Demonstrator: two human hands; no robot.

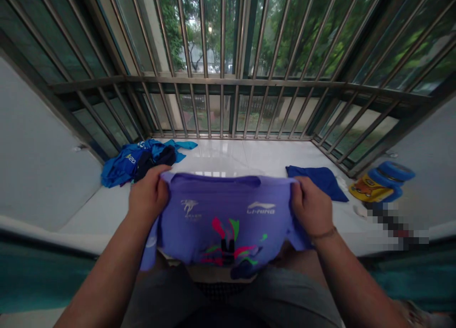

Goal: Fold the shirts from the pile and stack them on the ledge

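A purple sports T-shirt with white logos and a pink, green and black print hangs spread between my hands, front side toward me. My left hand is closed on its left shoulder. My right hand is closed on its right shoulder. The shirt's lower part drapes over my lap, above the near edge of the white window ledge.
A heap of blue and dark clothes lies at the ledge's far left. A folded dark blue garment rests on the right. Farther right sit a yellow packet and a blue-lidded jar. Metal window bars close the ledge off behind.
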